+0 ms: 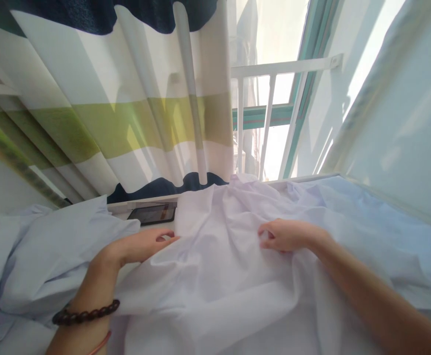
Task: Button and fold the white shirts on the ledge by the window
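Observation:
A large white cloth (215, 276) lies spread and wrinkled in front of me, its far part gathered near the back edge. Whether it is a sheet or a garment I cannot tell. At its left edge, my left hand (141, 246) has thumb and fingers closed on the fabric. My right hand (285, 235) pinches the same cloth farther right, its fingers curled over a fold. Dark beads (85, 315) circle the left wrist, with a thin reddish band below them. Just beyond the left hand, a dark phone or tablet (152, 214) lies flat.
White crumpled cloths (52, 256) are heaped at the left. More white fabric (378, 231) stretches along the right wall. Behind stand a striped curtain (145, 118) and a white railing (269, 118) before a bright, teal-framed window (300, 98).

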The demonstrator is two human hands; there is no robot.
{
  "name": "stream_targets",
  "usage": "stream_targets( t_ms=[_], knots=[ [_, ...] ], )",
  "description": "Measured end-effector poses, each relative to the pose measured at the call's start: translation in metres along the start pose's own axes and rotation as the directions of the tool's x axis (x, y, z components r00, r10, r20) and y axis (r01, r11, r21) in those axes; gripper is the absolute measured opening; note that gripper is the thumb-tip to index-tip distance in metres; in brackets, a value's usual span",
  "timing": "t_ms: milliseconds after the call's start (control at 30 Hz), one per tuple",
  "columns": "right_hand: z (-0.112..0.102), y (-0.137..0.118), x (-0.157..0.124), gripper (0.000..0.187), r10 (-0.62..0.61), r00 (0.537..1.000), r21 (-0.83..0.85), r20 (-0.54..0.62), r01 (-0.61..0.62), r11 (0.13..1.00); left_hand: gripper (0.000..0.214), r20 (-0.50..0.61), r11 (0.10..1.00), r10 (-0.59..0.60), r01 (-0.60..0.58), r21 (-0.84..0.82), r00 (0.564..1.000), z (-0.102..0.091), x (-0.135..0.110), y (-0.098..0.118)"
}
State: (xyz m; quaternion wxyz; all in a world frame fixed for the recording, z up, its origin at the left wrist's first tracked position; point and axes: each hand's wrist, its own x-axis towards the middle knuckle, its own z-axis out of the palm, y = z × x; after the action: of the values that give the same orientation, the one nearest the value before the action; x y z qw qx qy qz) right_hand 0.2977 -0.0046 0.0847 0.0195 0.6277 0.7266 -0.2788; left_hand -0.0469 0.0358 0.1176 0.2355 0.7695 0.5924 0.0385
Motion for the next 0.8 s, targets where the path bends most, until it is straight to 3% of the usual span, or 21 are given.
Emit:
stream_targets(
  t_ms=[100,200,300,367,433,467,533,600,667,733,800],
  knots=[
    [0.006,0.013,0.021,0.032,0.141,0.988,0.096,0.059,-0.146,0.985,0.041,0.226,0.997,0.03,-0.012,-0.081,0.974,-0.001,-0.005,0.016],
    [0.005,0.022,0.024,0.021,0.157,0.986,0.107,0.05,-0.162,0.981,0.032,0.143,0.994,0.101,-0.107,0.032,0.985,0.007,-0.008,0.038],
    [0.002,0.018,0.015,0.023,0.031,0.998,0.199,0.058,-0.042,0.979,0.033,0.014,0.965,0.255,-0.255,0.062,0.967,0.03,-0.013,0.07],
    [0.001,0.012,0.011,0.028,-0.055,0.998,0.297,0.014,0.048,0.954,0.039,0.145,0.928,0.37,-0.373,-0.008,0.918,0.048,-0.016,0.091],
    [0.001,0.008,0.009,0.029,-0.082,0.994,0.342,-0.07,0.101,0.934,0.038,0.327,0.892,0.444,-0.445,-0.077,0.834,0.059,-0.019,0.103],
    [0.001,0.007,0.01,0.029,-0.076,0.992,0.341,-0.102,0.106,0.934,0.036,0.366,0.884,0.457,-0.459,-0.086,0.811,0.061,-0.019,0.105],
    [0.002,0.009,0.012,0.027,-0.045,0.994,0.307,-0.1,0.074,0.949,0.034,0.286,0.891,0.443,-0.451,-0.039,0.85,0.057,-0.017,0.099],
    [0.003,0.014,0.016,0.024,-0.012,0.999,0.247,-0.046,0.023,0.969,0.038,0.067,0.924,0.378,-0.381,0.037,0.923,0.047,-0.011,0.084],
    [0.005,0.019,0.019,0.022,0.012,1.0,0.22,-0.012,-0.009,0.975,0.041,-0.107,0.97,0.238,-0.23,0.079,0.965,0.036,-0.002,0.063],
    [0.007,0.021,0.021,0.022,0.014,1.0,0.24,-0.002,-0.013,0.971,0.05,-0.106,0.996,0.047,-0.039,0.074,0.993,0.032,0.009,0.042],
    [0.008,0.021,0.023,0.021,0.018,1.0,0.25,-0.007,-0.016,0.968,0.059,0.032,0.999,-0.045,0.045,-0.002,0.998,0.035,0.021,0.026]
  ],
)
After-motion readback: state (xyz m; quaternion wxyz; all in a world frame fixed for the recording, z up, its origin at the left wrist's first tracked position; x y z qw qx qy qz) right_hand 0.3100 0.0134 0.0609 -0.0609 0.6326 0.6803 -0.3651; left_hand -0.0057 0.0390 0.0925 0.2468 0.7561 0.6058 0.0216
